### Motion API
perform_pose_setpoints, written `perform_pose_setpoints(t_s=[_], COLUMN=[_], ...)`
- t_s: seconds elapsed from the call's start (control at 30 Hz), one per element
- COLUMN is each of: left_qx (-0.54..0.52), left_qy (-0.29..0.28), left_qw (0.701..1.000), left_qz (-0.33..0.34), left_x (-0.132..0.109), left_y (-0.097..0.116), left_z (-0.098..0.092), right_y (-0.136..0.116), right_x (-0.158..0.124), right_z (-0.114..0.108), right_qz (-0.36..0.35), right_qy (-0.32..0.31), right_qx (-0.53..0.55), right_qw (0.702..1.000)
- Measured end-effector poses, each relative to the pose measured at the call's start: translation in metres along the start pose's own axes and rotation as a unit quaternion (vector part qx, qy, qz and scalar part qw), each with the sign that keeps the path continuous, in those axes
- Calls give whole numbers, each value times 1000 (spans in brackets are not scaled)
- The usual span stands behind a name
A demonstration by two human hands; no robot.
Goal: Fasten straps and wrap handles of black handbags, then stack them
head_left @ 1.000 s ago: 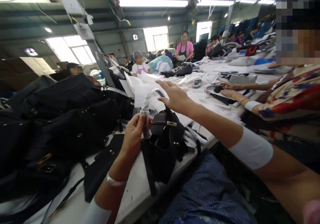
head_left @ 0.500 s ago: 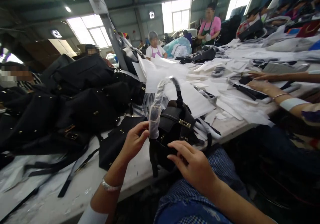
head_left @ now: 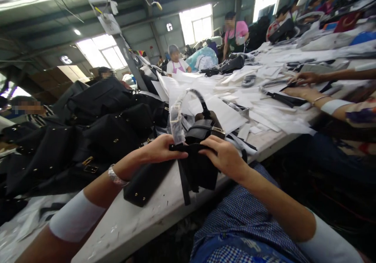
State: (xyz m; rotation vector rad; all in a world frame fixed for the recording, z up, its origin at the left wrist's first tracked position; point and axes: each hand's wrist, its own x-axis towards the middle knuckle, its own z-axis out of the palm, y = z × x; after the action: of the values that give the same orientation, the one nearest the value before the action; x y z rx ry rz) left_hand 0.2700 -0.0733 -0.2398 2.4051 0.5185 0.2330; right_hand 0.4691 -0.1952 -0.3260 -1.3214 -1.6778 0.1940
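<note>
A black handbag (head_left: 202, 169) stands at the table's front edge, facing me, with a gold clasp on its strap. Its arched handle (head_left: 177, 118) rises above it, partly wrapped in clear plastic. My left hand (head_left: 160, 148) pinches the bag's upper left edge, thumb in front, close to the handle's base. At the upper right edge, my right hand (head_left: 225, 155) grips the black material between thumb and fingers. The bag's far side is hidden. Just left of it, another black bag piece (head_left: 147, 182) with gold studs lies on the table.
A heap of black bags (head_left: 96, 137) fills the left side. White foam sheets (head_left: 226, 114) and wrapped handles spread over the table (head_left: 158, 216). On the right, a co-worker's hands (head_left: 302, 85) handle black straps. Other people stand beyond the table.
My left hand has moved from the wrapped handle to the bag's upper left edge. My right hand has risen and closed on the right edge. The view has shifted slightly.
</note>
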Motion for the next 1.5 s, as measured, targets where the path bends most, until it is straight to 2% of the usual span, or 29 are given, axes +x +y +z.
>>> perform_pose_setpoints(t_s=[0.07, 0.13, 0.23, 0.3, 0.4, 0.5, 0.57, 0.7, 0.8, 0.9, 0.97, 1.03, 1.1, 1.2, 1.3, 1.37, 1.5], left_qx=[-57, -119, -195, -229, -277, -356, -400, -472, -511, -495, -485, -480, -467, -425, -401, -414, -477], left_qy=[75, 110, 73, 46, 30, 20, 10, -19, -40, -47, -49, -46, -44, -56, -77, -109, -173], left_qw=[995, 987, 978, 971, 955, 924, 904, 871, 849, 854, 854, 855, 864, 891, 904, 895, 845], left_qz=[-11, -17, -27, -47, -97, -141, -150, -134, -130, -153, -180, -193, -183, -150, -124, -126, -166], left_x=[9, 14, 13, 10, 6, 9, 15, 32, 47, 62, 72, 79, 84, 86, 84, 81, 73], left_y=[24, 55, 101, 122, 138, 151, 164, 188, 186, 169, 158, 154, 158, 169, 174, 171, 156], left_z=[-12, -22, -25, -14, 15, 53, 79, 133, 179, 223, 246, 260, 267, 270, 271, 271, 268], right_y=[-2, -7, -14, -16, -11, -1, 7, 24, 41, 49, 40, 20, -5, -34, -43, -43, -43], right_x=[24, 44, 57, 51, 27, -8, -35, -89, -131, -172, -195, -213, -224, -232, -236, -238, -237], right_z=[-23, -49, -84, -100, -113, -123, -134, -160, -175, -190, -199, -205, -205, -194, -179, -172, -164], right_qz=[-27, -54, -63, -41, 16, 75, 106, 145, 186, 248, 290, 303, 301, 321, 350, 359, 374], right_qy=[39, 50, 12, -36, -116, -162, -168, -148, -118, -46, 17, 50, 58, 70, 86, 95, 100], right_qx=[28, 67, 152, 221, 316, 377, 401, 423, 402, 277, 171, 70, -44, -195, -229, -219, -190], right_qw=[999, 995, 986, 974, 942, 909, 894, 882, 889, 927, 941, 949, 951, 924, 904, 902, 902])
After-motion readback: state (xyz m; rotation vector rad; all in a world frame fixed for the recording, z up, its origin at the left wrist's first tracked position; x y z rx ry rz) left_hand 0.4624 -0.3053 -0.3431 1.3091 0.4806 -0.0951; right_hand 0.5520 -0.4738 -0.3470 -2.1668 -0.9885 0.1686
